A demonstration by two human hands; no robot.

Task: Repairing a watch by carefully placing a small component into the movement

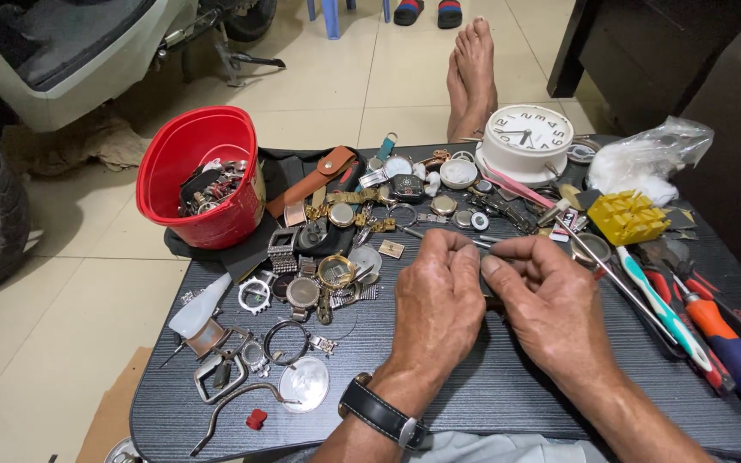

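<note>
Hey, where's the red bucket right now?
In the head view, the red bucket stands at the table's far left corner, holding watch parts, just left of the brown leather strap.

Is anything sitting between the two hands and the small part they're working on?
Nothing visible. The left hand and right hand meet fingertip to fingertip over the dark table, already pinching a small thin part that is mostly hidden.

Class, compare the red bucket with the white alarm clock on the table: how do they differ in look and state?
The red bucket is an open container full of watch parts; the white alarm clock is a closed, round-faced object. The bucket stands at the table's left edge, the clock at the far side. Both rest on the dark table.
</note>
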